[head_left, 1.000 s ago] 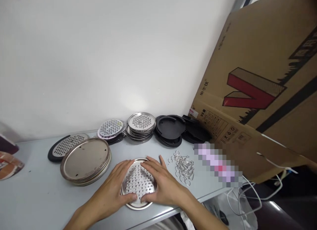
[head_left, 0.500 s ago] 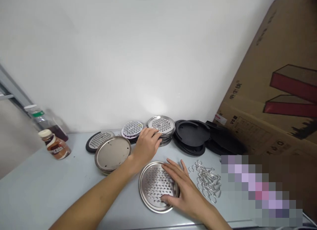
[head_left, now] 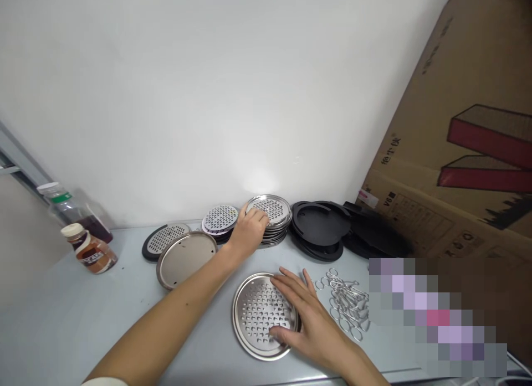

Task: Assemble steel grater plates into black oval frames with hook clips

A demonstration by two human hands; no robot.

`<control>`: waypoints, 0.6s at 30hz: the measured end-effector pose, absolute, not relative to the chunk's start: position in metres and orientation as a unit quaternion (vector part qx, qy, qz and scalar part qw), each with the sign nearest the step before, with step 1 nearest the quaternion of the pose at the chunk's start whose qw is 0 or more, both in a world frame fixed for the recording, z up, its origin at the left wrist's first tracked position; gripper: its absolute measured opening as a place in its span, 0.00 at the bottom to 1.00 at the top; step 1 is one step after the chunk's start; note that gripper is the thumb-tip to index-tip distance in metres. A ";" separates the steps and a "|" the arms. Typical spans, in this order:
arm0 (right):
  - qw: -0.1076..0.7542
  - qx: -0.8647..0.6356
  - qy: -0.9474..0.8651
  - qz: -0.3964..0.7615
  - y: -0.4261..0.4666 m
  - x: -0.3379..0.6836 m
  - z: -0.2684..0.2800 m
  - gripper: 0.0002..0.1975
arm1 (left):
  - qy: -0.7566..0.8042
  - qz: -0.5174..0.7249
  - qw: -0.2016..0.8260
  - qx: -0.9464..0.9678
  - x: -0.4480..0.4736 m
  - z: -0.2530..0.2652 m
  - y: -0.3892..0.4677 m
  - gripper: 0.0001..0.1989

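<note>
My left hand (head_left: 250, 231) is at the front left of a stack of round metal grater discs (head_left: 272, 210). Its fingers are curled closed on the top disc's edge; the thumb is hidden. Nearer me, a single round grater disc (head_left: 262, 319) with rows of raised teeth and a rolled rim lies flat on the table. My right hand (head_left: 310, 325) rests over its right side, thumb and fingers spread apart. Under my left forearm is a plain metal round plate (head_left: 189, 256) with small holes near its rim, partly covered by the arm.
Black round trays (head_left: 322, 225) are piled right of the stack. Looped metal wire pieces (head_left: 349, 303) lie right of my right hand. Other grater discs (head_left: 220, 219) sit left of the stack. Two bottles (head_left: 93, 252) stand far left, and a large cardboard box (head_left: 415, 192) leans at right.
My left hand has moved slightly up against the disc stack, and its fingers have curled in. My right hand stays in place over the near disc. The view has shifted slightly.
</note>
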State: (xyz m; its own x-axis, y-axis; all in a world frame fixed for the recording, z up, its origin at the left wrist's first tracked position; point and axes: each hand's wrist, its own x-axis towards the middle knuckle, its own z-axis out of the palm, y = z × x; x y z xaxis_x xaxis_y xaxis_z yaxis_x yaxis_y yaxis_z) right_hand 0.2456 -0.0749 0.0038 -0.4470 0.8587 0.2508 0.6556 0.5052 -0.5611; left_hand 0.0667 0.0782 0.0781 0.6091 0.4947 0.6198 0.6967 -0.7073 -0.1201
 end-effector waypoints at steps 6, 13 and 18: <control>0.279 -0.458 -0.826 0.173 -0.074 0.247 -0.001 0.38 | -0.316 -0.367 0.204 -0.851 0.061 0.090 0.085 0.09; 0.429 -0.499 -0.742 0.128 -0.071 0.249 -0.008 0.35 | -0.299 -0.546 0.096 -0.776 0.041 0.122 0.031 0.04; 0.579 -0.437 -0.618 0.303 -0.074 0.253 0.001 0.48 | -0.419 -0.592 -0.360 -0.587 0.017 0.107 -0.039 0.08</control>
